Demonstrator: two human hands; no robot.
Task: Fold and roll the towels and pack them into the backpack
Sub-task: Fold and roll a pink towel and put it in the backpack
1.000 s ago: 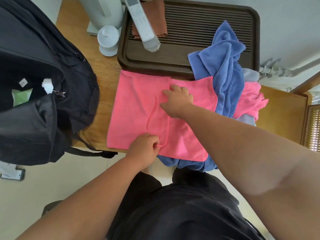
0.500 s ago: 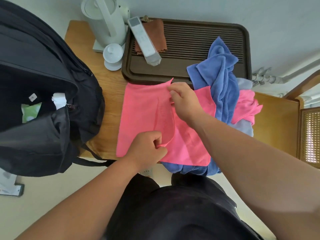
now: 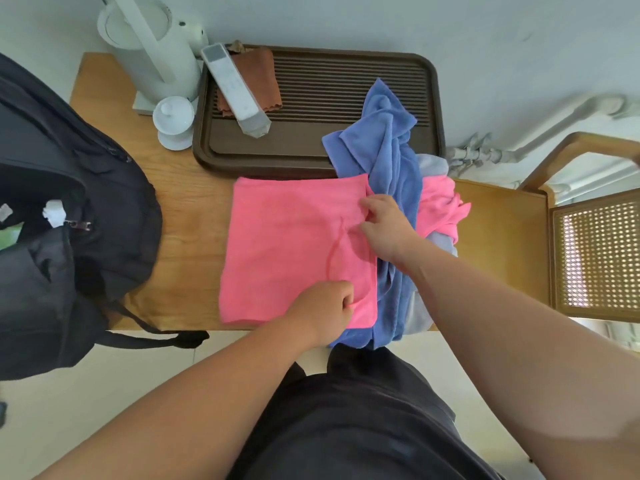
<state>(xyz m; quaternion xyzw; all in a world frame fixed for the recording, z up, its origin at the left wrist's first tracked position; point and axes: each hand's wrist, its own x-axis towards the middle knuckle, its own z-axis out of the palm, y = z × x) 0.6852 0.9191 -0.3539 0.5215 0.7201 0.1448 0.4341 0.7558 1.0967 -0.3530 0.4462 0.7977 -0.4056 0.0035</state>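
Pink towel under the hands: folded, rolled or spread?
Folded, not rolled: the pink towel lies flat as a compact rectangle with a layered near edge; left hand and right hand pinch its right side.

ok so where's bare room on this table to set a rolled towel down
Bare table lies between the backpack and the pink towel, running back to the lidded cup. The tray slats are free between the brown cloth and the blue towel. Right of the pink towel it is crowded: heaped towels hang over the edge.
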